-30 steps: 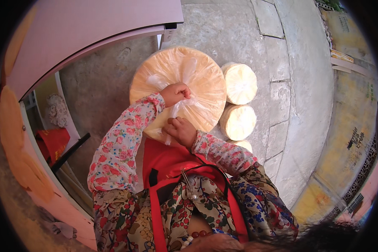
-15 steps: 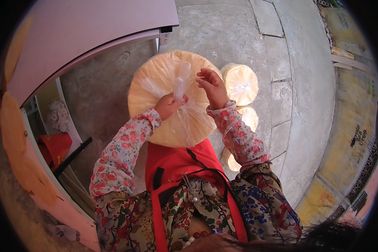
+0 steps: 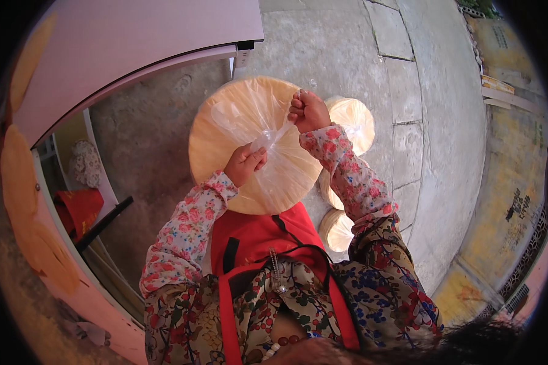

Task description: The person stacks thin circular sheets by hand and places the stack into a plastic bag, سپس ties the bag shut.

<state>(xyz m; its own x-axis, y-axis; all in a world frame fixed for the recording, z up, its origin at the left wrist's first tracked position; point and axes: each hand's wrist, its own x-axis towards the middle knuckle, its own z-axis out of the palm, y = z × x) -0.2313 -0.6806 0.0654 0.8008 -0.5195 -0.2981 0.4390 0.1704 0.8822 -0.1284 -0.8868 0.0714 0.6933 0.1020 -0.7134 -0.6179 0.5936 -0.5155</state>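
Note:
In front of me is a wide, round, pale-yellow stack of thin flat sheets (image 3: 216, 137), covered in a clear plastic bag (image 3: 274, 176). The bag's film gathers into creases at the middle of the top. My left hand (image 3: 245, 164) is closed there, pinching the twisted plastic between thumb and fingers. Up and to the right, my right hand (image 3: 309, 111) is curled shut on a stretched strand of the same clear plastic, which runs taut back to the gathered centre. Below the stack, a red apron (image 3: 256, 234) covers my lap.
Several smaller round wrapped stacks (image 3: 353, 125) stand on the concrete floor (image 3: 323, 48) just right of the large one. A pale table (image 3: 146, 24) juts in at upper left, with a red cloth (image 3: 82, 213) beneath it. A yellowish wall (image 3: 499, 182) runs along the right.
My right hand, earlier apart from the bag with loosely bent fingers, has closed on the plastic and draws it out to the right. The upright plastic tail at the centre has folded down.

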